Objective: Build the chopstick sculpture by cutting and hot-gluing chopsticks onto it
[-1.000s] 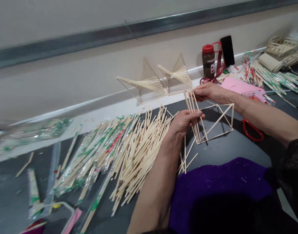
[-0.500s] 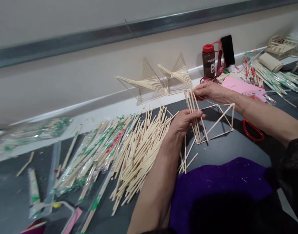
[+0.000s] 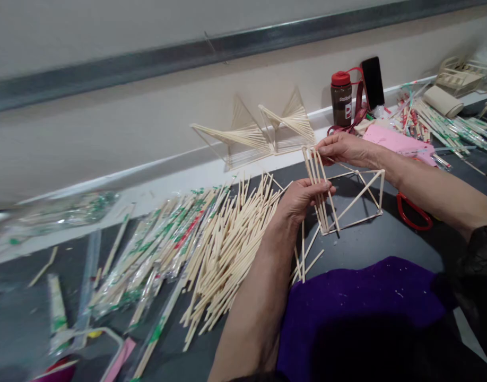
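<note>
A frame of wooden chopsticks (image 3: 357,205) stands on the dark table between my hands, its left side made of several near-parallel sticks. My left hand (image 3: 303,197) is closed on those sticks about halfway up, thumb across the front. At their upper ends, the fingers of my right hand (image 3: 336,147) pinch the top corner; the exact contact is partly hidden. Close to my left forearm lies a big heap of loose chopsticks (image 3: 227,249). A few more loose sticks (image 3: 303,254) rest below the frame.
Wrapped chopsticks (image 3: 148,249) lie left of the heap. Two twisted stick structures (image 3: 247,135) lean at the wall. A red-capped bottle (image 3: 341,101) and a phone (image 3: 372,84) stand behind. Red-handled scissors (image 3: 414,213) and pink sheets (image 3: 398,144) are at right.
Almost nothing differs. Both hands keep their hold on the frame, and the view has shifted only very slightly.
</note>
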{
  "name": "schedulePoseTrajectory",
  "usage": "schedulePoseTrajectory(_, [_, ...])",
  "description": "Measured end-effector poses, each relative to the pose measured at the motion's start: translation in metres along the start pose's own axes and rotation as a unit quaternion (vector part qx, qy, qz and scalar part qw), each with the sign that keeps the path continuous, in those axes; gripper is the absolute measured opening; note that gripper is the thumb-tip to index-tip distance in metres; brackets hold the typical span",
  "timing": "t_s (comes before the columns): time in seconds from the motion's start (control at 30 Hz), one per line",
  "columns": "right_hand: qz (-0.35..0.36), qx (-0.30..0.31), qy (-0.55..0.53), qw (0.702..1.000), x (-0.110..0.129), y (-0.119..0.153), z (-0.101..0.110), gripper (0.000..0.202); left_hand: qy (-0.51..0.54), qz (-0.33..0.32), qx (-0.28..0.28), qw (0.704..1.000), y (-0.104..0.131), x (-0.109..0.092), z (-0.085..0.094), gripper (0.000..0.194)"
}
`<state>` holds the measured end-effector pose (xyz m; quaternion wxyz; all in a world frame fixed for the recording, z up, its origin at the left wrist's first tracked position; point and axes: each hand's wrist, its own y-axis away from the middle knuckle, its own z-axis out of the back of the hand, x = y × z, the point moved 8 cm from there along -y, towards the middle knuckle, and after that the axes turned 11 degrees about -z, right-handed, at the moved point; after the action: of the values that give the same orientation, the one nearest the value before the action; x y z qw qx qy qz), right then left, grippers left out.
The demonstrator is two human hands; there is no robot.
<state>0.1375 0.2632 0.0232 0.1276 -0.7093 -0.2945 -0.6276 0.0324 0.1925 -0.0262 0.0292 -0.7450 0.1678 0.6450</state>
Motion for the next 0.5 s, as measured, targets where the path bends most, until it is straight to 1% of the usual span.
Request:
schedulePoseTrajectory(0.1, [0.001,0.02,0.01,1.0,0.0012,-0.0016,-0.0014,0.009,-0.008,0.002,0.006,1.0,0.0006,-0.0004,-0.001,0.028])
schedulePoseTrajectory(0.23, [0.01,0.033,0.024,0.999,0.0029,-0.0048,-0.0031,0.012,-0.012,0.001,0.004,1.0,0.0007,0.0,-0.0009,0.025])
schedulePoseTrajectory(0.5, [-0.006,0.008,0.039,0.999,0.0031,-0.0063,-0.004,0.016,-0.015,-0.004,0.004,1.0,-0.0001,-0.0008,-0.0015,0.021])
